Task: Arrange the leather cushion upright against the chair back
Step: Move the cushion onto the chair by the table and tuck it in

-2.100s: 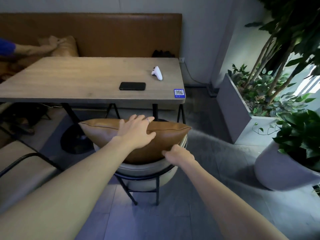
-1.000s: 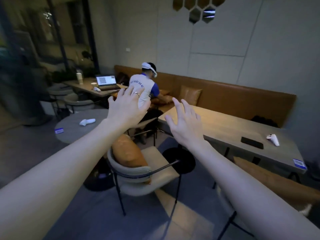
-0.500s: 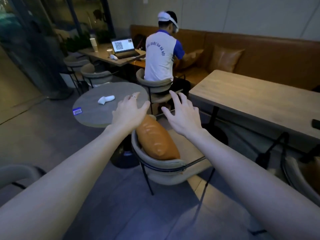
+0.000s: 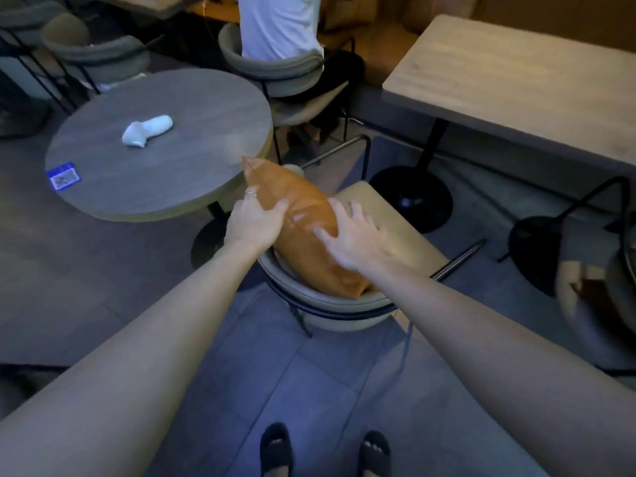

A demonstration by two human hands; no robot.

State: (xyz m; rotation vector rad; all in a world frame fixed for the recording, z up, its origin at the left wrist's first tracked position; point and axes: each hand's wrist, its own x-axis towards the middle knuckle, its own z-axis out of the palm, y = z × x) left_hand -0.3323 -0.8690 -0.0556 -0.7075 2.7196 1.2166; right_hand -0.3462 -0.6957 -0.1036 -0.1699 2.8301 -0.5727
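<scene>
Tan leather cushion (image 4: 303, 228), plump and oblong with a seam along its upper edge and one pointed corner raised, stands on edge inside the curved chair back (image 4: 330, 306). Left hand (image 4: 253, 223), fingers curled over the cushion's far side and thumb on top, clasps it. Right hand (image 4: 351, 235), fingers spread, lies flat on the near face. Beyond the left hand, a round table (image 4: 155, 146) bears a white controller (image 4: 146, 130).
</scene>
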